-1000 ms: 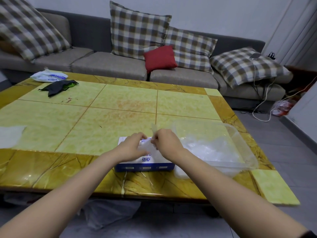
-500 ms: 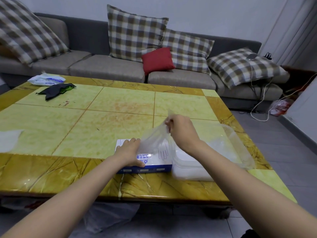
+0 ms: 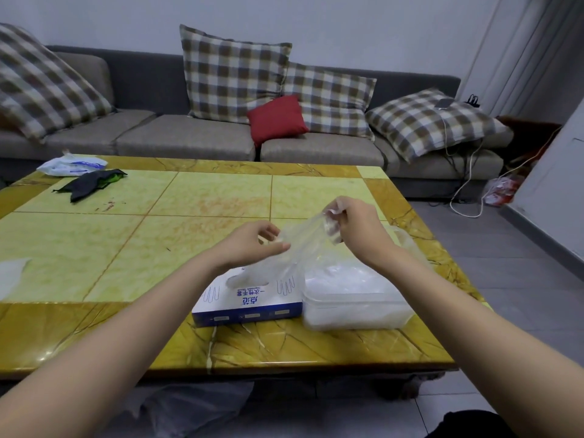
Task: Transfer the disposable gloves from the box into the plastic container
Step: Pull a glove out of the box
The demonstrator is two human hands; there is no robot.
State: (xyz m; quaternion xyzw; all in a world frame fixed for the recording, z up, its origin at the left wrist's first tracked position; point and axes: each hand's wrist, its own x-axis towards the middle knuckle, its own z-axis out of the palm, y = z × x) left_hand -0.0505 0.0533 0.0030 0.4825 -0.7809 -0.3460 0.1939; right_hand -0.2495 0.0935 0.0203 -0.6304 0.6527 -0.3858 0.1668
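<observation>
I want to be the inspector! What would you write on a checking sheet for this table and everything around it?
Surface: table, yellow tiles with an amber border, faint reddish stains.
Job's things: glove box near the front edge; plastic container right beside it, holding whitish gloves; one clear glove held above the box.
Clutter: black cloth and white packet at the far left corner.
Hands: left hand and right hand both pinch the clear glove, the right one higher.
Cables: white cable trailing from the sofa down to the floor.
Surroundings: grey sofa with checked cushions and a red cushion.
</observation>
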